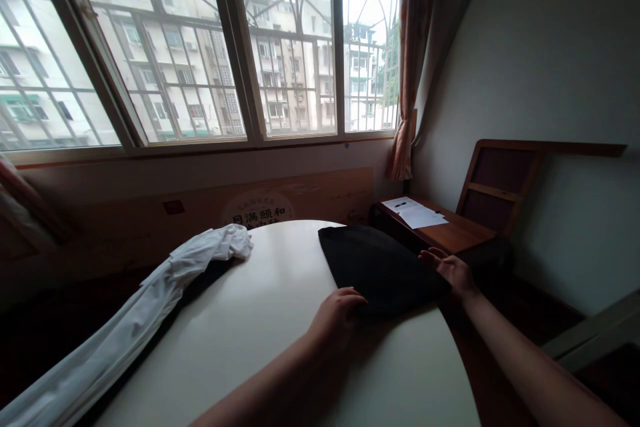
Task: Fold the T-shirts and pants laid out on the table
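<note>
A black cloth [377,267], folded into a flat piece, lies at the right side of a round white table [240,340]. At its near left corner is my left hand [340,313], fingers curled together over the cloth's edge. My right hand [453,273] is at the cloth's right edge, beside the table's rim, with its fingers apart and bent; it does not appear to grip the cloth. Along the table's left edge lies a long white cloth [175,273] with dark fabric [200,287] under it.
Behind the table on the right stands a wooden side table [465,232] with papers [420,213] and a pen on it. A wooden chair back [500,173] leans near the right wall. Barred windows and a curtain [407,80] are at the back.
</note>
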The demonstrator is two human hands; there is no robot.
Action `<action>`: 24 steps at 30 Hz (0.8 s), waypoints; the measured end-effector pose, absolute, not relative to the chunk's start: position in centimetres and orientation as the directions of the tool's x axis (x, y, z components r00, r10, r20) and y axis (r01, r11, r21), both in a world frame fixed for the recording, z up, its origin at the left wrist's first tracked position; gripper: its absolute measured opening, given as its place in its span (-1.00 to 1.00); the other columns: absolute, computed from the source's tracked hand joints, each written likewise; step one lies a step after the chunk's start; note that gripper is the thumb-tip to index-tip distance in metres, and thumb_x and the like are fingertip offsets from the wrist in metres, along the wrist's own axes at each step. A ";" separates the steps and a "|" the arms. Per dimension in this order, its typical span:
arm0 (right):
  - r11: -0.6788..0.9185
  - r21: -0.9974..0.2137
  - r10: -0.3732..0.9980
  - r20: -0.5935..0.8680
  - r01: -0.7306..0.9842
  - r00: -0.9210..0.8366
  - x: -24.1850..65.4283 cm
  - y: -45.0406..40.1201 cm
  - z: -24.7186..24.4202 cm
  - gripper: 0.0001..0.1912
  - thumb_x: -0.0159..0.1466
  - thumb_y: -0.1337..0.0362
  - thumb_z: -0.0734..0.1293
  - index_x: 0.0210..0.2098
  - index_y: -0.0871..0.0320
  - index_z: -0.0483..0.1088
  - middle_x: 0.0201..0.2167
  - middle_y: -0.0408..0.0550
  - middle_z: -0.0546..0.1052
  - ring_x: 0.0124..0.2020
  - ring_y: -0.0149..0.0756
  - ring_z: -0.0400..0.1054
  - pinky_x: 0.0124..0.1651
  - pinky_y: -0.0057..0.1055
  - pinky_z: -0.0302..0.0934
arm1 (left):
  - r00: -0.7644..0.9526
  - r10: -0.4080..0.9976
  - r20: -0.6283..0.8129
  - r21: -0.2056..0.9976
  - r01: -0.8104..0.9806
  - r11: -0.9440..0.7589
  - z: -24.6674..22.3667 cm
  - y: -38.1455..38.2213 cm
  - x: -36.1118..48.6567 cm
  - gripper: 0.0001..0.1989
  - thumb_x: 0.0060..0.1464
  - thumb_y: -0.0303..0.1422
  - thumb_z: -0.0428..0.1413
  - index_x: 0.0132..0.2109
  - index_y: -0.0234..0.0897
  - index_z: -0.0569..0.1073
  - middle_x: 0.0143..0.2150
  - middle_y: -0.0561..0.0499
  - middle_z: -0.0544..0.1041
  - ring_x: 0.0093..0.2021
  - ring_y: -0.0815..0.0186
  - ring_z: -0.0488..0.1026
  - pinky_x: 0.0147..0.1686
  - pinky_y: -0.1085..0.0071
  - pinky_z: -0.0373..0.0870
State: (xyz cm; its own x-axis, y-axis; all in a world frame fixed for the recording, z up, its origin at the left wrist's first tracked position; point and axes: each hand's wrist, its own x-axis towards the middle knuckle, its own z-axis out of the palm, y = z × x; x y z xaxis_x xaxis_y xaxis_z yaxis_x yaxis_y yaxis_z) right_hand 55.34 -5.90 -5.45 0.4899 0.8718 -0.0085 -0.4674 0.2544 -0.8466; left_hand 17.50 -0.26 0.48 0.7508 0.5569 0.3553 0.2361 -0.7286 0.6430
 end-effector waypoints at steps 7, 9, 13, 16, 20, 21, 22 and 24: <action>-0.278 -0.871 0.940 -0.334 -0.405 0.072 55.2 -2.0 -3.8 -0.40 0.34 -0.18 0.18 0.15 0.10 0.34 -0.06 0.09 0.59 -0.04 -0.02 0.54 0.14 0.00 0.34 | 0.828 0.440 0.349 0.441 0.269 -0.856 1.1 -0.9 16.9 -0.49 -0.10 -0.60 0.09 0.00 -0.16 0.61 0.06 -0.06 0.59 0.10 0.11 0.48 0.15 0.17 0.44; -0.344 -0.868 0.937 -0.340 -0.358 -0.076 54.8 -1.0 -3.6 -0.35 0.35 -0.18 0.19 0.18 0.18 0.35 -0.01 0.14 0.58 -0.03 -0.02 0.53 0.14 -0.02 0.34 | 0.839 0.420 0.346 0.400 0.273 -0.875 1.0 -1.0 16.9 -0.50 -0.05 -0.59 0.08 0.02 -0.16 0.61 0.06 -0.05 0.59 0.10 0.12 0.48 0.15 0.19 0.44; -0.279 -0.913 0.955 -0.298 -0.297 0.016 54.9 1.0 -3.1 -0.24 0.27 0.07 0.40 0.38 0.07 0.13 0.14 0.09 0.51 0.01 -0.08 0.52 0.13 -0.11 0.37 | 0.843 0.400 0.360 0.354 0.273 -0.894 0.6 -0.9 16.9 -0.57 0.04 -0.55 0.08 0.03 -0.17 0.61 0.06 -0.08 0.60 0.09 0.11 0.50 0.13 0.19 0.44; -0.196 -0.957 0.974 -0.215 -0.215 0.071 55.7 2.3 -2.6 0.03 0.13 0.35 0.48 0.45 -0.05 -0.07 0.22 0.05 0.46 -0.03 -0.15 0.54 0.04 -0.21 0.43 | 0.848 0.384 0.366 0.316 0.275 -0.908 0.2 -0.6 17.2 -0.63 0.10 -0.50 0.12 0.03 -0.15 0.61 0.04 -0.09 0.61 0.08 0.09 0.50 0.12 0.16 0.43; -0.176 -0.974 0.983 -0.182 -0.145 0.029 56.3 3.4 -1.5 0.01 0.07 0.48 0.44 0.43 -0.02 0.02 0.13 0.05 0.53 -0.14 -0.18 0.58 -0.10 -0.29 0.48 | 0.867 0.364 0.339 0.250 0.289 -0.924 0.1 -0.5 17.8 -0.72 0.18 -0.46 0.14 -0.01 -0.11 0.61 0.00 -0.07 0.63 0.05 0.08 0.51 0.20 0.05 0.33; -0.178 -0.976 0.982 -0.184 -0.126 0.037 56.3 3.6 -1.3 0.00 0.07 0.50 0.42 0.43 -0.01 0.03 0.10 0.05 0.55 -0.18 -0.19 0.58 -0.13 -0.29 0.48 | 0.874 0.358 0.328 0.236 0.292 -0.927 0.2 -0.5 18.0 -0.73 0.20 -0.44 0.14 0.00 -0.11 0.61 0.00 -0.07 0.62 0.06 0.08 0.51 0.22 0.02 0.29; -0.184 -0.977 0.980 -0.190 -0.108 0.049 56.4 3.7 -1.1 0.00 0.06 0.52 0.41 0.43 0.00 0.03 0.07 0.05 0.57 -0.21 -0.20 0.59 -0.15 -0.29 0.48 | 0.880 0.354 0.318 0.224 0.293 -0.929 0.2 -0.6 18.1 -0.74 0.22 -0.43 0.13 0.01 -0.11 0.60 0.00 -0.08 0.62 0.06 0.07 0.51 0.24 -0.01 0.26; -0.205 -0.976 0.975 -0.210 -0.074 0.069 56.4 3.9 -1.1 0.00 0.06 0.54 0.39 0.43 0.01 0.04 0.01 0.04 0.60 -0.26 -0.21 0.59 -0.15 -0.27 0.48 | 0.890 0.342 0.300 0.205 0.290 -0.935 0.2 -0.7 18.3 -0.74 0.23 -0.43 0.13 0.02 -0.13 0.59 -0.01 -0.09 0.62 0.04 0.08 0.51 0.22 -0.01 0.27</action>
State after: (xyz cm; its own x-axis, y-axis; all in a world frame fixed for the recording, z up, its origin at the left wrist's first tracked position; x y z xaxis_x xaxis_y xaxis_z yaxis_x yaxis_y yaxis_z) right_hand 56.41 3.94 -1.08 0.0688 0.9752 -0.2104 -0.0744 -0.2053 -0.9759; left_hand 18.26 -0.74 0.22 0.8904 0.3424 0.2999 0.2902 -0.9347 0.2055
